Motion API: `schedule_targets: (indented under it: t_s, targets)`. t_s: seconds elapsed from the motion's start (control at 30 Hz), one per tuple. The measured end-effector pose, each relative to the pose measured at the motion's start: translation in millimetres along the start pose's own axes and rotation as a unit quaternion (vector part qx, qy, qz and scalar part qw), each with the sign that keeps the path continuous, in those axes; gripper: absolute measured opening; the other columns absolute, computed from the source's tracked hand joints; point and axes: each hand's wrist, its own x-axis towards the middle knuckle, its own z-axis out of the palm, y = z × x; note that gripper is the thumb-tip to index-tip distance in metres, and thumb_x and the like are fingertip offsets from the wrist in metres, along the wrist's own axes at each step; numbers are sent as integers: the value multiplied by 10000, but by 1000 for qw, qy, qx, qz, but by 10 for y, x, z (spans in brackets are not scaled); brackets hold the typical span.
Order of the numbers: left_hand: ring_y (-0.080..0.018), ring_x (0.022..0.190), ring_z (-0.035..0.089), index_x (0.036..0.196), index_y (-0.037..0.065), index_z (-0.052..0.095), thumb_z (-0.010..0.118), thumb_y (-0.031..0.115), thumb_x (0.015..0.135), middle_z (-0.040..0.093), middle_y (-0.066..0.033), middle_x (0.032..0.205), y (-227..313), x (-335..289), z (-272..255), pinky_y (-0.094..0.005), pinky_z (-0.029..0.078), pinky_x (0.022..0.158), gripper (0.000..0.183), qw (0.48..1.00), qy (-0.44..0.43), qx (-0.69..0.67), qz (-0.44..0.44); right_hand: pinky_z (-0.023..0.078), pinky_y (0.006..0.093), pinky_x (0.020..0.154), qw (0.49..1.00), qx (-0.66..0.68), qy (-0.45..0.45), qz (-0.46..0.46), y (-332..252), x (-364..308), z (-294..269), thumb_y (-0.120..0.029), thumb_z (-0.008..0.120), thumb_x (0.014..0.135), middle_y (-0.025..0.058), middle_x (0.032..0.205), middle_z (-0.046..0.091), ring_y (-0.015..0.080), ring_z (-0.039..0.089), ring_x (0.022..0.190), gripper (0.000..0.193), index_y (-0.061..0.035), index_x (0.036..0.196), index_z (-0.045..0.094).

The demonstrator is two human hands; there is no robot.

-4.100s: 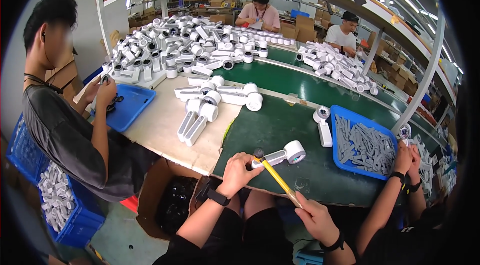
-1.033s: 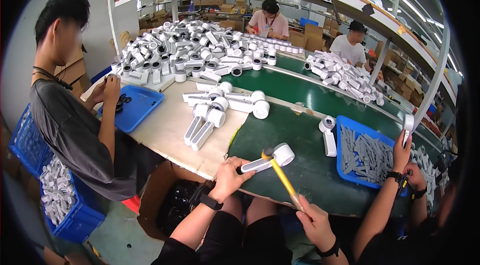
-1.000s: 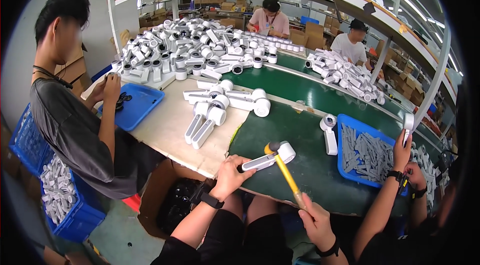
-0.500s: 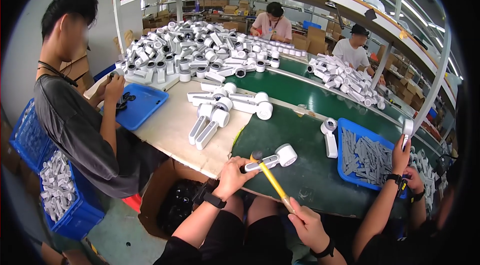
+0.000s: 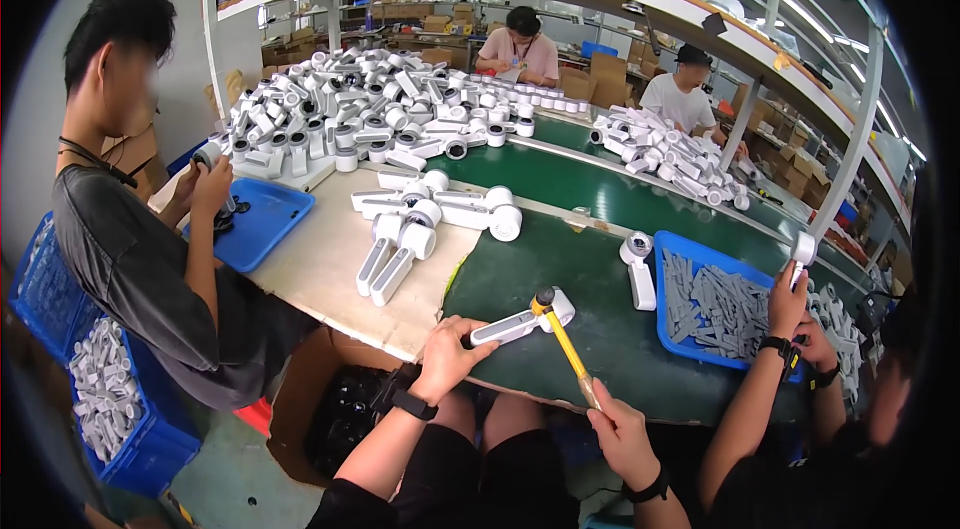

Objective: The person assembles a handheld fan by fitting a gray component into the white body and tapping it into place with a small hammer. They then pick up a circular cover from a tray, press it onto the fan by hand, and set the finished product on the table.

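Observation:
My left hand (image 5: 452, 357) is closed around the end of a white handheld device (image 5: 508, 329), which has a grey-striped handle and a round head. It lies on the dark green mat by the near table edge, its head pointing right. In my right hand (image 5: 625, 437) is a hammer (image 5: 570, 347) with a yellow handle and a dark and amber head. The hammer's head is over the join between the device's handle and round head, partly covering it; I cannot tell whether they touch. Several similar devices (image 5: 402, 251) are grouped on the beige board, left of the mat.
A single device (image 5: 638, 272) stands near a blue tray (image 5: 690, 354) of grey strips at right, where a co-worker's hands (image 5: 790, 314) hold another. At left, a person works over a blue tray (image 5: 285, 229). Behind lies a large pile (image 5: 340, 109). A cardboard box (image 5: 290, 409) stands below the table.
The hammer head has moved right along the device, from its handle to beside its round head. My left hand keeps its hold. The whole view has shifted slightly.

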Motion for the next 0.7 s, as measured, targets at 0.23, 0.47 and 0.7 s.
schedule_targets:
  t_s: [0.23, 0.47, 0.7]
  targets:
    - [-302, 852, 624, 1009, 44, 701, 797, 162, 769, 643, -121, 875, 137, 72, 13, -382, 505, 802, 285, 998, -28, 49, 6, 458, 292, 664, 1000, 7, 5, -15, 128, 38, 76, -6, 612, 907, 135, 802, 583, 193, 555, 685, 474, 26, 1371, 520]
    - [-348, 936, 615, 1140, 98, 642, 772, 143, 772, 640, -143, 939, 255, 230, -45, -452, 490, 837, 392, 982, -2, 135, 135, 469, 289, 670, 993, 112, -10, 34, 42, -64, 99, -22, 647, 902, 112, 817, 607, 173, 564, 697, 492, 1, 1378, 523]
    - [-319, 902, 623, 1013, 110, 636, 764, 137, 718, 656, -110, 892, -338, 264, -590, -447, 449, 826, 323, 918, 165, 359, 37, 440, 254, 607, 966, 220, 51, 125, 237, -521, 20, -21, 646, 904, 62, 783, 592, 98, 528, 658, 484, 9, 1374, 533]
